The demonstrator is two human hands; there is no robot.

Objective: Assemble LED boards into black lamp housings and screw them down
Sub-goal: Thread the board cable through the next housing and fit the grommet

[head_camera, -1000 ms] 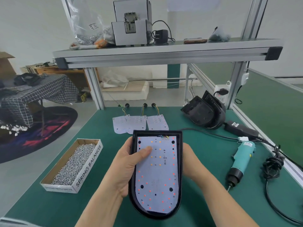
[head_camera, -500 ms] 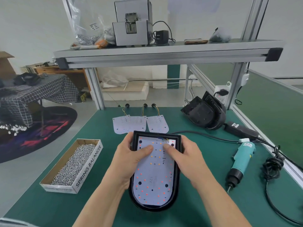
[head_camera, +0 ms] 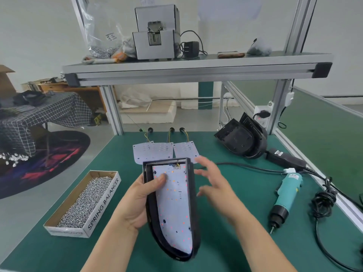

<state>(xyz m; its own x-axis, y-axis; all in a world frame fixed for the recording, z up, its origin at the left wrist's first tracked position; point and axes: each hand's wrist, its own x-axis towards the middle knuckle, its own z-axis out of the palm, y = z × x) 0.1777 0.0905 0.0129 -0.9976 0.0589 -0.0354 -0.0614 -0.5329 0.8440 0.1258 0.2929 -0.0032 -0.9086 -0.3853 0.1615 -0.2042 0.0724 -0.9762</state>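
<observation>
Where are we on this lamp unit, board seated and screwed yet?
Done: an LED board lies inside the black housing. In hand: the left hand grips that housing tilted off the mat, thumb on the board; the right hand is open beside it, holding nothing. Left: screwing down; the screwdriver lies on the mat and the screws are in their box. Spare boards and more housings wait at the back.
</observation>
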